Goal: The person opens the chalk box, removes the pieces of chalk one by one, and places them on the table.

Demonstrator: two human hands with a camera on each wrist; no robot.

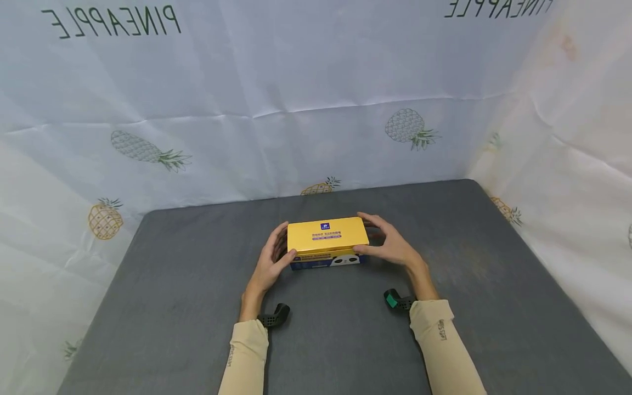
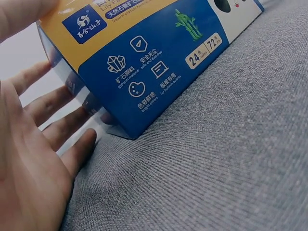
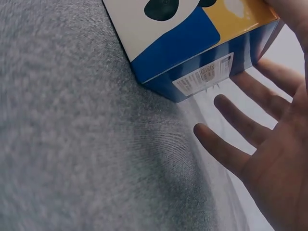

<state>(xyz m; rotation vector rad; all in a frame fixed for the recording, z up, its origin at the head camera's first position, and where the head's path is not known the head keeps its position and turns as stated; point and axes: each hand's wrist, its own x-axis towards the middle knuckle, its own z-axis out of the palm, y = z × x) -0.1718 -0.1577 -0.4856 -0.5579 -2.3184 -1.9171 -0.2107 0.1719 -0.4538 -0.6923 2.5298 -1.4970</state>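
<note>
A yellow and blue chalk box [image 1: 327, 236] with a panda picture rests on the grey-covered table, its long printed side facing me. My left hand [image 1: 269, 263] holds its left end, thumb at the front top corner and fingers along the end face. At the opposite end, my right hand [image 1: 393, 248] grips it between the thumb in front and the index finger at the back corner. In the right wrist view the lower fingers [image 3: 224, 149] are spread apart from the box. Print on the box side [image 2: 144, 72] reads 24 colors, 72 pcs.
The table [image 1: 197, 296] has a grey cloth cover and rounded back corners. White curtains [image 1: 276, 66] with pineapple prints hang behind it and on both sides. A dark band with a camera mount [image 1: 276, 317] is on the left wrist; another mount [image 1: 397, 300] is on the right.
</note>
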